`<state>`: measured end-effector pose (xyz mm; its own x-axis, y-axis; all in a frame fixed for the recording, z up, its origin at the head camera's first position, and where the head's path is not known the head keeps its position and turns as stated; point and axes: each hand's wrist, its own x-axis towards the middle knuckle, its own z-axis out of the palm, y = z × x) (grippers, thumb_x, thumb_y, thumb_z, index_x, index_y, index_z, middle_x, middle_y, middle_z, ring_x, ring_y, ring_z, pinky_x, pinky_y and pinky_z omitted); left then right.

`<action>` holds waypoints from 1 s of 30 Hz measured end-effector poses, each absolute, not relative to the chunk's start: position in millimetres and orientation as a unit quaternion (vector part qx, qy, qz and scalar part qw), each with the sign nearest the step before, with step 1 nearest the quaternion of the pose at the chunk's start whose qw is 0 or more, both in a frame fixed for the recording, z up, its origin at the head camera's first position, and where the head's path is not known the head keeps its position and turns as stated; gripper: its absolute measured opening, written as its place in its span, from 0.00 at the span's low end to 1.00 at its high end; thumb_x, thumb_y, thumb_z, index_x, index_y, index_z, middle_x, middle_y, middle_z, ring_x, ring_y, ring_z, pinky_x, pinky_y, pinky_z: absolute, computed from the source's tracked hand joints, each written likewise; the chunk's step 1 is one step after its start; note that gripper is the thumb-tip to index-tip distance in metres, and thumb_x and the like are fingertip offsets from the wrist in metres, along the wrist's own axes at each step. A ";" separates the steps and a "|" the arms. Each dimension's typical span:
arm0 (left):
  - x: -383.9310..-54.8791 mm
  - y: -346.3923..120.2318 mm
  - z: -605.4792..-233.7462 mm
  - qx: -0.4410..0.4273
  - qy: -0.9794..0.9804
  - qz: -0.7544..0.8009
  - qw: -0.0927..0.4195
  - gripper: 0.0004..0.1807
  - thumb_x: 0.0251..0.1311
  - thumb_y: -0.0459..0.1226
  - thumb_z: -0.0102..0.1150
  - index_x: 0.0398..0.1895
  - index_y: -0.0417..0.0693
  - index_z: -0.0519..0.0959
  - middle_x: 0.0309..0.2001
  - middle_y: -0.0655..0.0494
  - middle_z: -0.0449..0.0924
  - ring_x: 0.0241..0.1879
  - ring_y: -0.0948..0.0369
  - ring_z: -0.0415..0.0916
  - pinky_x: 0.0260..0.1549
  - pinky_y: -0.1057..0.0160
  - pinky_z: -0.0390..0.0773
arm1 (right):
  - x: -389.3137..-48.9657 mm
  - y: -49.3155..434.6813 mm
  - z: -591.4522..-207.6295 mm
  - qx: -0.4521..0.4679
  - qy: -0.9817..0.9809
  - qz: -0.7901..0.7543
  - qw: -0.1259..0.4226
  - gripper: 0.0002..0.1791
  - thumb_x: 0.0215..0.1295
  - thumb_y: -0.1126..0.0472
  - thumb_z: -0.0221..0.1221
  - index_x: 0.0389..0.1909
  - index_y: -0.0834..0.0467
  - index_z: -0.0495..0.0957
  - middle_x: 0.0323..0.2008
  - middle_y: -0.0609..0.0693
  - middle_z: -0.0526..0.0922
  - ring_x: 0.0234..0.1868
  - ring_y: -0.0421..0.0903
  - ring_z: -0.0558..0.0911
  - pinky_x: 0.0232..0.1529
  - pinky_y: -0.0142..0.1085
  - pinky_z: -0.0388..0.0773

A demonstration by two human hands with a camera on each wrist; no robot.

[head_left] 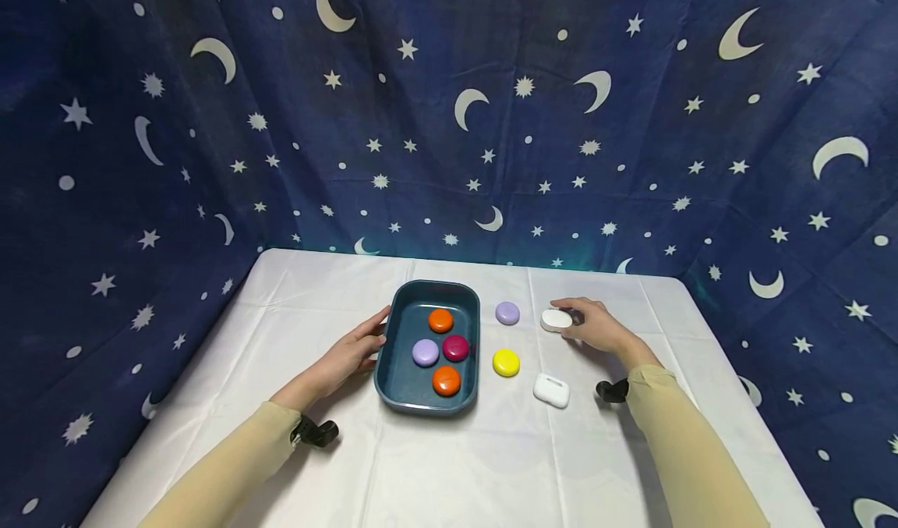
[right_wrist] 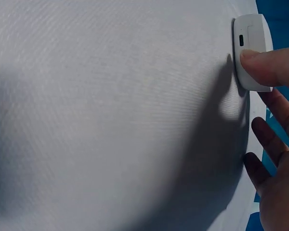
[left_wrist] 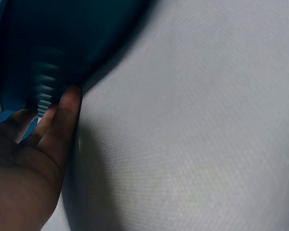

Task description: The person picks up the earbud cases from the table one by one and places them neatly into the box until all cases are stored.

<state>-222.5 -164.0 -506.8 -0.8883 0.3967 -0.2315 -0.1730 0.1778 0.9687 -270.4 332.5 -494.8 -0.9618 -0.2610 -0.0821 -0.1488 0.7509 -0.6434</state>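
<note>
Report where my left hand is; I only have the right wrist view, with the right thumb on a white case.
Observer: The left hand touches the left side of a dark blue tray.
Operator: List what the tray holds.
Observer: Four round discs: two orange discs, one lilac disc and one dark red disc.
Operator: Now check for another white case.
Observer: Yes, a second white case lies nearer the person than the one at the right hand.
</note>
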 end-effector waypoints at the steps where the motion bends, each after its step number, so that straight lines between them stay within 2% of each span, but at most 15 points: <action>1: -222.5 -163.6 -506.8 0.076 0.733 0.638 0.224 0.33 0.78 0.42 0.46 0.82 0.70 0.53 0.79 0.46 0.54 0.74 0.45 0.61 0.64 0.44 0.68 | -270.0 333.4 -495.6 -0.110 0.931 -0.337 0.082 0.33 0.61 0.64 0.69 0.69 0.57 0.74 0.63 0.62 0.76 0.66 0.65 0.63 0.65 0.64 0.55; 7: -222.4 -163.0 -506.0 0.086 0.727 0.645 0.222 0.33 0.78 0.41 0.45 0.83 0.68 0.52 0.79 0.45 0.54 0.74 0.45 0.61 0.63 0.44 0.70 | -270.6 336.2 -502.0 -0.113 0.929 -0.346 0.073 0.33 0.60 0.63 0.72 0.68 0.56 0.76 0.60 0.61 0.78 0.59 0.59 0.69 0.60 0.57 0.63; 12: -222.7 -162.0 -505.4 0.093 0.721 0.650 0.222 0.34 0.78 0.40 0.45 0.83 0.67 0.52 0.79 0.44 0.54 0.73 0.45 0.62 0.62 0.46 0.72 | -270.1 336.0 -504.6 -0.105 0.934 -0.336 0.067 0.33 0.61 0.59 0.72 0.69 0.52 0.76 0.60 0.59 0.79 0.56 0.57 0.68 0.57 0.53 0.63; 23: -223.4 -160.7 -505.8 0.094 0.717 0.653 0.225 0.34 0.78 0.41 0.46 0.83 0.68 0.52 0.79 0.45 0.53 0.73 0.45 0.63 0.62 0.46 0.72 | -269.8 334.7 -499.3 -0.098 0.930 -0.346 0.075 0.30 0.62 0.60 0.71 0.66 0.51 0.78 0.63 0.59 0.77 0.59 0.59 0.66 0.58 0.54 0.62; 30: -222.9 -163.9 -507.2 0.092 0.721 0.648 0.227 0.33 0.79 0.41 0.45 0.83 0.67 0.51 0.79 0.44 0.52 0.73 0.45 0.62 0.62 0.46 0.72 | -272.9 318.1 -485.5 -0.124 0.917 -0.373 0.063 0.30 0.62 0.61 0.71 0.66 0.50 0.78 0.64 0.57 0.76 0.65 0.61 0.62 0.62 0.60 0.59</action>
